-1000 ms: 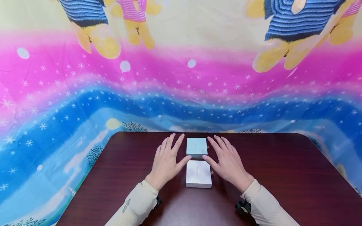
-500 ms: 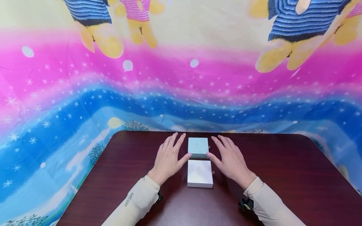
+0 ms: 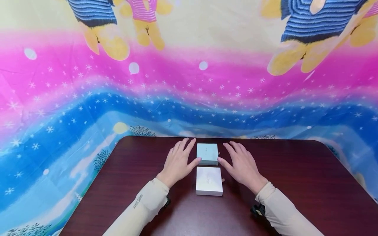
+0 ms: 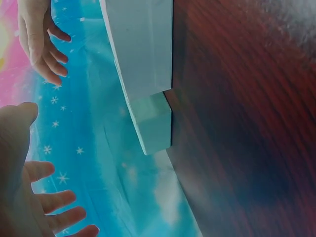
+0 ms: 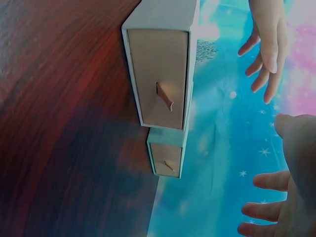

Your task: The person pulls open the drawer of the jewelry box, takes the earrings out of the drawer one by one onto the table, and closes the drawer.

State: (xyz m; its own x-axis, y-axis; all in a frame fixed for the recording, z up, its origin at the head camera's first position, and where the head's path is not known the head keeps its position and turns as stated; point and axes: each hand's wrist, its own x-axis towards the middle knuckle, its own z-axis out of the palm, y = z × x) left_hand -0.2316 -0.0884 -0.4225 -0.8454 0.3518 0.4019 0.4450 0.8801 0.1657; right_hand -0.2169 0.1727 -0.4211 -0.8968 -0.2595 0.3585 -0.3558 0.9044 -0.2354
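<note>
Two flat boxes lie one behind the other on the table. The far one is a pale mint box; the nearer one is a white box with faint print on its lid. In the right wrist view, each box has a beige drawer front with a small pull tab. My left hand hovers at the boxes' left with fingers spread, holding nothing. To their right, my right hand hovers likewise, fingers extended. Both wrist views show the hands raised above the boxes, apart from them.
The dark red-brown wooden table has rounded far corners. Behind it hangs a colourful cloth printed with bears and snowflakes, close to the table's far edge. A dark band with a device sits on the right wrist.
The view has shifted slightly. Both hands have moved very little, the right one drifting slightly outward from the boxes. The boxes stay in place on the table.
</note>
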